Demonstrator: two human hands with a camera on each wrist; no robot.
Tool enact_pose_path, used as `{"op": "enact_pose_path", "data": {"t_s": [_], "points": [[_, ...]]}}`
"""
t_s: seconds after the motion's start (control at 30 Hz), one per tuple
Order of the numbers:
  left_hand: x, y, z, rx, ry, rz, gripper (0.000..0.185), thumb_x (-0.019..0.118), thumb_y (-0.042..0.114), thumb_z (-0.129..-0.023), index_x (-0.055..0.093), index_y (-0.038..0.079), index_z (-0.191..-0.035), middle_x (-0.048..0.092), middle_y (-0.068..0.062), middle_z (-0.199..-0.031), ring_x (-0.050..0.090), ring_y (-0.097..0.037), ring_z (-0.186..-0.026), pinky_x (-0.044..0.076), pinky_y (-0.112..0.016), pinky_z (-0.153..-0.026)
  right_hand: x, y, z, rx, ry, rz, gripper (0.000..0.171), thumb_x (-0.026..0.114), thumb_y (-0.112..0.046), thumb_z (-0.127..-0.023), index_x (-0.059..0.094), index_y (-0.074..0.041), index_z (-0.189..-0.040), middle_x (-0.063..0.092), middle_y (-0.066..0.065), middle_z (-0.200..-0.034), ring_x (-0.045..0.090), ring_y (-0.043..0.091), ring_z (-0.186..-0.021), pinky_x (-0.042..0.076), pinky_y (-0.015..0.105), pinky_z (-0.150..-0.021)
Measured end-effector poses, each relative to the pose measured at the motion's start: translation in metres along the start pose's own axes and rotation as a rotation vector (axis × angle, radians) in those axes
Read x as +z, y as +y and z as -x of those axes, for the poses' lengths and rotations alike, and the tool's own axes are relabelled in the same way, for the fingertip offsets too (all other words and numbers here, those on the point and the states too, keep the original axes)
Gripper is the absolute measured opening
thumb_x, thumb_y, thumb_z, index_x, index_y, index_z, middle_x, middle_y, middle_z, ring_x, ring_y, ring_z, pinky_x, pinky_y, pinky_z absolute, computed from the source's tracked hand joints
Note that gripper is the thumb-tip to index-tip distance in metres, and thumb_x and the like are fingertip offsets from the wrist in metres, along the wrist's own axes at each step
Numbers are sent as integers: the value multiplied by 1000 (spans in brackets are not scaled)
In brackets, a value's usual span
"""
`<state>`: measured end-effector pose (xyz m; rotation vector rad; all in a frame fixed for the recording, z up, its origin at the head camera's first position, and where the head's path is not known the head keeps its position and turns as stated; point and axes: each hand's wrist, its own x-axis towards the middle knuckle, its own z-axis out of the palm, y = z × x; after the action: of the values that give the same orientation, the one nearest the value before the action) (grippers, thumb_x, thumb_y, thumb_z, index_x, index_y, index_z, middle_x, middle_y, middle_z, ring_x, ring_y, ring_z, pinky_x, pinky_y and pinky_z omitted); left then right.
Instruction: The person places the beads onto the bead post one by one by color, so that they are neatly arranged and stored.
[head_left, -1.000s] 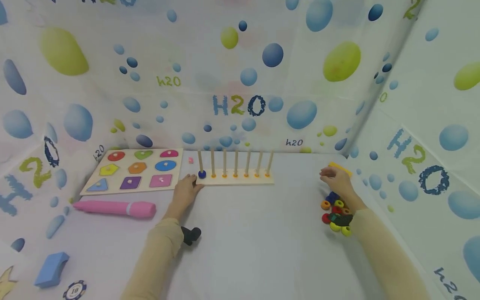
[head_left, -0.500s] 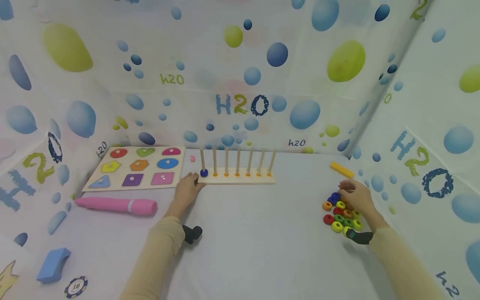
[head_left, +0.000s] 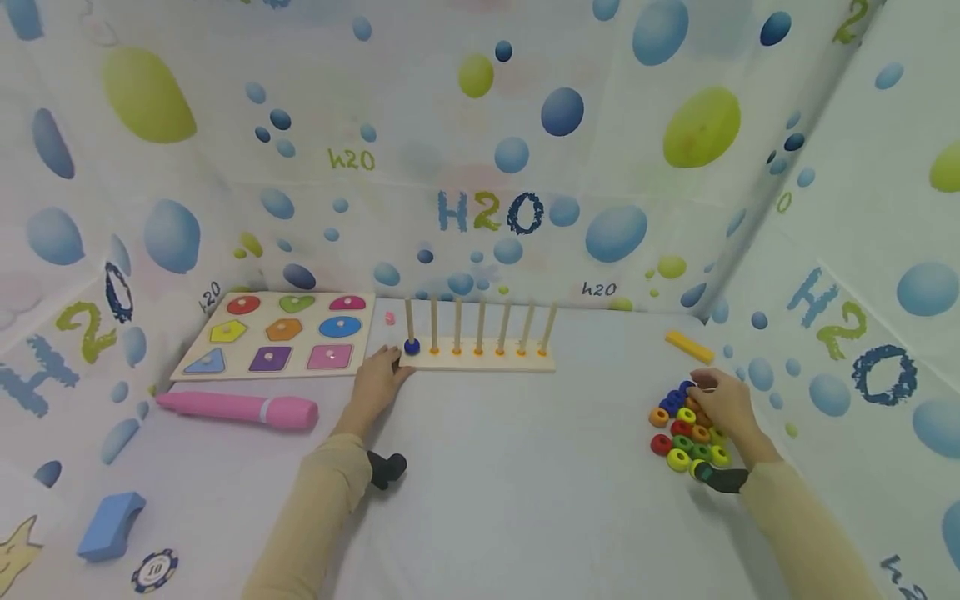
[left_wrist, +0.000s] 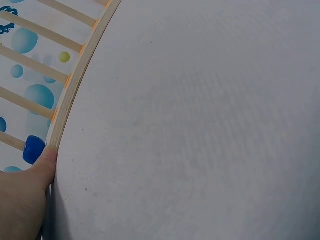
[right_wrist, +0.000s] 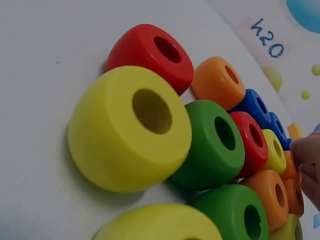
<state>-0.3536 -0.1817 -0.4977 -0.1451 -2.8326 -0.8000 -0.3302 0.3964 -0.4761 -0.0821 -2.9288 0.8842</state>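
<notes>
A wooden peg rack (head_left: 480,358) with several upright pegs stands at the back of the table. One blue bead (head_left: 412,347) sits on its leftmost peg. My left hand (head_left: 378,379) rests against the rack's left end, and its thumb (left_wrist: 42,162) touches the base edge beside the blue bead (left_wrist: 33,149). A pile of red, yellow, green, orange and blue beads (head_left: 686,433) lies at the right. My right hand (head_left: 716,400) lies over the pile's far side, its fingertips (right_wrist: 307,152) by the blue beads (right_wrist: 260,107). Whether they pinch one is hidden.
A shape puzzle board (head_left: 281,336) lies at the back left, with a pink marker (head_left: 236,410) in front of it. A blue block (head_left: 111,523) and a poker chip (head_left: 152,571) sit near left. A yellow stick (head_left: 688,347) lies behind the beads. Printed cloth walls close in.
My right hand came down from near the yellow stick onto the bead pile and has settled there. The left hand has stayed at the rack.
</notes>
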Motion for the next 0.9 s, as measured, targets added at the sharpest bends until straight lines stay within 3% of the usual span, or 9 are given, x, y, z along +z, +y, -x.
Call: {"op": "enact_pose_path", "data": {"t_s": [0.3,0.57,0.73,0.9], "points": [[-4,-4,-1,-29,-1,23,54,62,27,-92,50,-9,-130,46,-29,-134,36,-44,-129,29,-56,-107,-1,-9,-12,-4,-37,-61,40,53,-18,-96,48,2,-130,54,28,-123,52,42,-108,46,54,-93],[1,-1,2,-9,15,34,52,64,25,-91,52,-9,-128,48,-30,-132,39,-44,-127,32,-54,-106,7,-12,-12,138,-109,-91,41,50,-20,-98,46,0,-134,49,28,-126,52,38,-105,48,50,-91],[2,1,2,-1,15,22,51,65,25,-91,53,-8,-128,49,-29,-131,40,-45,-126,33,-55,-105,9,-21,-16,140,-72,-110,43,50,-23,-98,46,-1,-135,49,26,-127,52,37,-104,51,48,-89],[3,0,1,12,20,13,51,66,25,-90,53,-8,-127,49,-30,-130,41,-45,-126,34,-55,-104,9,-43,-21,19,48,-116,39,55,-21,-96,51,0,-129,56,23,-121,55,36,-100,55,42,-79]]}}
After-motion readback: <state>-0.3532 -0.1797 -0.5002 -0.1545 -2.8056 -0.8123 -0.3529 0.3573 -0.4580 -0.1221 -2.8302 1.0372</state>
